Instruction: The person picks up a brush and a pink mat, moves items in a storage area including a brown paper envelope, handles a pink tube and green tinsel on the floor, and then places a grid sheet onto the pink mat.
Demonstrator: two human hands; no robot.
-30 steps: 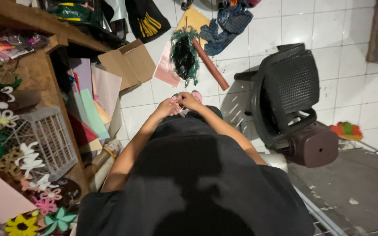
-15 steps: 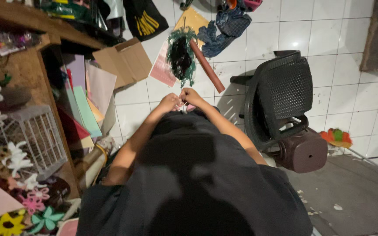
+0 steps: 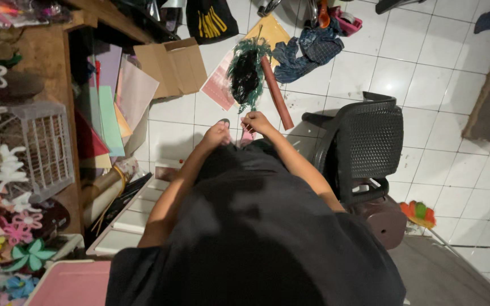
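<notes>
I look down over my black shirt (image 3: 256, 238) to both hands, held close together in front of my waist above the white tiled floor (image 3: 415, 73). My left hand (image 3: 216, 136) is curled with its knuckles up; what it holds is hidden. A little to its right, my right hand (image 3: 256, 121) pinches a small thin piece, too small to identify. On the floor just beyond the hands lie a dark green tinsel bundle (image 3: 246, 71) and a red-brown tube (image 3: 276, 93).
A black mesh chair (image 3: 370, 141) and a brown stool (image 3: 387, 218) stand close on my right. On my left is a wooden bench with a white wire basket (image 3: 43, 147), foam flowers (image 3: 7, 170) and coloured paper sheets (image 3: 109, 119). A cardboard box (image 3: 171, 68) and denim cloth (image 3: 307, 48) lie further off.
The view has shifted, so the chair and floor clutter sit lower and further right. My hands, touching before, are now slightly apart, the right one raised a little.
</notes>
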